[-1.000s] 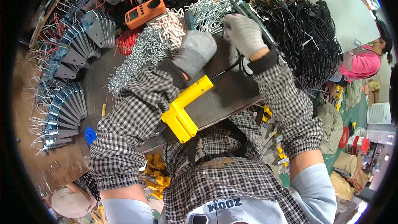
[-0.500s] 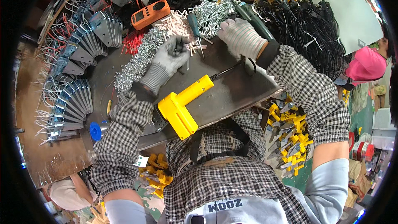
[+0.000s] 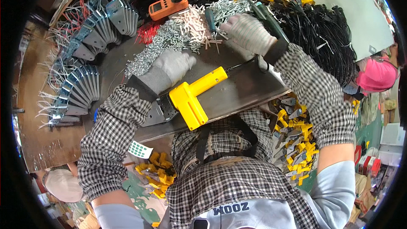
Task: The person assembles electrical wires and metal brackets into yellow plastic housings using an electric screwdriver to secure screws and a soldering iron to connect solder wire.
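Note:
My left hand (image 3: 174,65), in a pale glove with a dark cuff, hovers over the dark tabletop beside a heap of small metal screws (image 3: 146,55). Its fingers are curled, and whatever they hold is hidden. Close by lies a yellow pistol-shaped plastic housing (image 3: 188,101) with a black cable, next to a grey metal plate (image 3: 156,113). My right hand (image 3: 248,33), gloved in pale striped knit, is at the back of the table with fingers bent together; their contents are hidden. Beside it are a dark green cylindrical tool (image 3: 271,20) and a teal-handled tool (image 3: 210,19).
Pale sleeves (image 3: 190,22) and white tubes (image 3: 231,8) are heaped behind, near an orange meter (image 3: 168,6). Wired metal plates (image 3: 78,89) line the left; black cables (image 3: 326,38) fill the right. Yellow housings (image 3: 296,144) lie below the table. A person in pink headwear (image 3: 377,74) is at right.
My left hand has drawn back from the pale sleeves toward the yellow housing. My right hand stays near the green tool. The whole view has shifted slightly.

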Demonstrator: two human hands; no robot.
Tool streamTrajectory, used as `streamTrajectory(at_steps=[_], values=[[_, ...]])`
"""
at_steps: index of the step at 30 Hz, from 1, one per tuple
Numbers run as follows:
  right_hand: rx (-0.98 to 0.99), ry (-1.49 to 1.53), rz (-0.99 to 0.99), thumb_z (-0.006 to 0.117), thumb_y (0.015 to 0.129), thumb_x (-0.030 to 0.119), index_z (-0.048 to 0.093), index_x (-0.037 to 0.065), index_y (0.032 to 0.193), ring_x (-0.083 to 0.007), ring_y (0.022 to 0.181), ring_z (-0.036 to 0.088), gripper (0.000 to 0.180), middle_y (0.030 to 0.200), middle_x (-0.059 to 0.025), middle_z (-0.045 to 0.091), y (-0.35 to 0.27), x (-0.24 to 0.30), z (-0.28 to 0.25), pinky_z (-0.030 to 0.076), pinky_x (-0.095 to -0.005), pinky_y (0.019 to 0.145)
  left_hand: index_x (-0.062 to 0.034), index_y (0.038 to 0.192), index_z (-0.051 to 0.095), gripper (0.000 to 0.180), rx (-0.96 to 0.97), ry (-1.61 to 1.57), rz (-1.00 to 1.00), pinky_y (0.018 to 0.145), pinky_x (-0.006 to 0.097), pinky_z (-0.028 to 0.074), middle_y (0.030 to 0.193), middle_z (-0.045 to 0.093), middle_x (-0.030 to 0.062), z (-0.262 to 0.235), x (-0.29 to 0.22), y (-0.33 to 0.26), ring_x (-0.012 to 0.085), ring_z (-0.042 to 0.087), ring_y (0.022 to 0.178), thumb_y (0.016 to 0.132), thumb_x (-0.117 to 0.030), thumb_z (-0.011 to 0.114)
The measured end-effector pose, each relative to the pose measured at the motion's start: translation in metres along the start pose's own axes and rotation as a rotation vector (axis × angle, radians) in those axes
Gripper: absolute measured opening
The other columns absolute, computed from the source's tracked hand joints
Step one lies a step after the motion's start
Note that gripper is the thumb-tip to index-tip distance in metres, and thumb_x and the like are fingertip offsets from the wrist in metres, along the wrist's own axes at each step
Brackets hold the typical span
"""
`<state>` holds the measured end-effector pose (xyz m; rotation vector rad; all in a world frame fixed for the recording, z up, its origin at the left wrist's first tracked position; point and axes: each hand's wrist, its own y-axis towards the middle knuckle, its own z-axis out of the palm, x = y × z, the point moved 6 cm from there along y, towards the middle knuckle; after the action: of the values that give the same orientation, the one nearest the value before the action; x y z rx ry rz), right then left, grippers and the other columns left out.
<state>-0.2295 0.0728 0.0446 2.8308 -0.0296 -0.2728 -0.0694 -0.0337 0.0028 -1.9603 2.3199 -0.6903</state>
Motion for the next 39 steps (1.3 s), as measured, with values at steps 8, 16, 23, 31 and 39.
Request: streamTrajectory(at_steps=[8, 16, 23, 31, 39], values=[[-0.134, 1.172, 0.695, 0.065, 0.082, 0.001, 0.067, -0.002, 0.101, -0.0266, 0.084, 0.070, 0.019, 0.094, -0.0184, 0.069, -0.073, 0.125, -0.032, 0.055, -0.0324, 0.076, -0.0035, 0.103, 0.058, 0.020, -0.313, -1.879, -0.160, 0.079, 0.022, 0.049, 0.097, 0.061, 0.0016, 0.000, 0.005, -0.048, 0.0081, 0.059, 0.087, 0.085, -0.007, 0.067], [-0.280, 1.226, 0.684, 0.063, 0.082, -0.006, 0.067, 0.001, 0.102, -0.0289, 0.086, 0.069, 0.022, 0.095, -0.0163, 0.069, -0.073, 0.137, -0.016, 0.055, -0.0324, 0.077, -0.0021, 0.110, 0.059, 0.022, -0.326, -1.719, -0.154, 0.088, 0.025, 0.049, 0.103, 0.063, 0.0036, -0.017, 0.000, -0.045, 0.0097, 0.060, 0.097, 0.088, -0.001, 0.062], [-0.371, 1.159, 0.658, 0.065, 0.082, -0.003, 0.067, 0.001, 0.100, -0.0300, 0.086, 0.069, 0.019, 0.092, -0.0166, 0.069, -0.069, 0.142, -0.021, 0.055, -0.0330, 0.075, -0.0044, 0.111, 0.063, 0.024, -0.377, -1.164, 0.003, 0.083, 0.031, 0.052, 0.098, 0.067, 0.0071, -0.036, -0.008, -0.038, 0.0184, 0.065, 0.091, 0.086, -0.006, 0.064], [-0.359, 1.069, 0.615, 0.065, 0.083, -0.002, 0.065, 0.002, 0.101, -0.0310, 0.085, 0.069, 0.019, 0.091, -0.0186, 0.068, -0.065, 0.142, -0.026, 0.055, -0.0352, 0.075, -0.0057, 0.094, 0.062, 0.016, -0.126, -0.568, 0.011, 0.077, 0.038, 0.052, 0.089, 0.062, 0.0111, -0.041, -0.006, -0.030, 0.0302, 0.063, 0.085, 0.079, -0.010, 0.066], [-0.385, 1.434, 0.934, 0.064, 0.089, 0.007, 0.066, -0.002, 0.094, -0.0166, 0.065, 0.062, 0.010, 0.076, -0.0125, 0.067, -0.074, 0.162, -0.001, 0.050, -0.0289, 0.061, -0.0093, 0.098, 0.061, 0.029, -0.361, -0.695, 0.086, 0.085, 0.043, 0.046, 0.098, 0.058, 0.0100, -0.059, -0.035, -0.052, 0.0328, 0.057, 0.097, 0.073, -0.014, 0.072]])
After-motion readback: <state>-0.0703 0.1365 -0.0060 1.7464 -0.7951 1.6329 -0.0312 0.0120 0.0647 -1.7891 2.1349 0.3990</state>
